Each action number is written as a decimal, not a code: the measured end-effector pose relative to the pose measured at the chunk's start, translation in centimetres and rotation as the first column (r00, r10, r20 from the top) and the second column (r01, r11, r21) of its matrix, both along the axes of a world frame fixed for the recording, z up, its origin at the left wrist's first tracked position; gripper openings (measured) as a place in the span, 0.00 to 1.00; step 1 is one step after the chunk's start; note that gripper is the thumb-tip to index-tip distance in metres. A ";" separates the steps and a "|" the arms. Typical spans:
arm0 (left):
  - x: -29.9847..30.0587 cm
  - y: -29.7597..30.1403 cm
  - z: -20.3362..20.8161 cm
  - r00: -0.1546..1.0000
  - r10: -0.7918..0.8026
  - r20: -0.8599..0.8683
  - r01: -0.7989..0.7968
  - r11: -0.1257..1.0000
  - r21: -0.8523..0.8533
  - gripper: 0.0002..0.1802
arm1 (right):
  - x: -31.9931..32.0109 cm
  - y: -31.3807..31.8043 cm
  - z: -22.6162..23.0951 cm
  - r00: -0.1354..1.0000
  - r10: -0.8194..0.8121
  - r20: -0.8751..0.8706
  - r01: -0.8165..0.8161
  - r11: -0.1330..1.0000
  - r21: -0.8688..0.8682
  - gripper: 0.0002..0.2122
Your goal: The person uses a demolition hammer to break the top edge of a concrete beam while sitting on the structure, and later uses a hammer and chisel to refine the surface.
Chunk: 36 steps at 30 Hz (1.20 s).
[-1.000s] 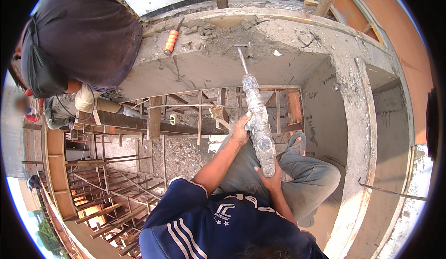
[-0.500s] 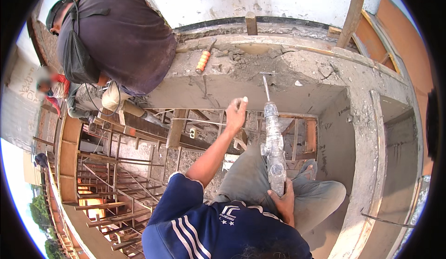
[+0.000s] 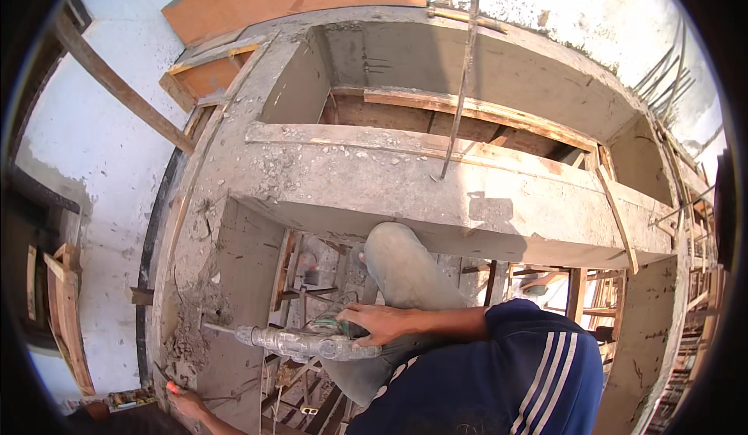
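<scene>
A dust-covered rotary hammer (image 3: 296, 344) lies almost level across the opening between the beams, over my bent knee. Its chisel bit (image 3: 218, 327) points left and meets the broken concrete (image 3: 187, 337) on the left beam's top. My right hand (image 3: 372, 322) is closed over the rear of the tool. At the lower left, my left hand (image 3: 187, 404) grips a hand tool with an orange handle (image 3: 173, 389); a thin dark shaft seems to run up from it. The frame's lower edge cuts off most of my left arm.
Concrete beams (image 3: 389, 154) strewn with rubble surround deep openings with timber props below. A steel bar (image 3: 466, 76) stands up from the middle beam. A wooden post (image 3: 117, 84) leans at the upper left. Part of a co-worker's dark clothing (image 3: 125, 421) shows at the lower left.
My view has swung to the right, so the hammer now points left. My left hand has gone from bare air to the orange-handled tool. My right hand stays on the hammer.
</scene>
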<state>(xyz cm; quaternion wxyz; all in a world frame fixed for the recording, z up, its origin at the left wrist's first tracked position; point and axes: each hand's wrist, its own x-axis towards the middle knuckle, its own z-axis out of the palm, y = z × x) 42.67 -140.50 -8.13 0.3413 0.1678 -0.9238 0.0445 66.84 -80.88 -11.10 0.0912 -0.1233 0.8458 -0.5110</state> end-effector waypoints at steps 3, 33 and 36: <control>-2.5 -2.8 2.4 0.922 -0.021 0.387 -0.015 0.996 0.089 0.33 | 1.8 2.3 3.5 0.998 -0.017 -0.065 0.012 0.997 -0.071 0.31; 12.7 84.3 27.0 -0.461 -0.623 -0.632 0.605 -0.742 0.290 0.28 | -7.9 67.8 6.9 0.224 -0.917 -0.330 0.877 0.042 0.478 0.29; 12.8 84.5 27.0 -0.422 -0.638 -0.644 0.633 -0.716 0.294 0.27 | -10.8 71.6 7.0 0.150 -0.915 -0.375 0.899 -0.031 0.436 0.28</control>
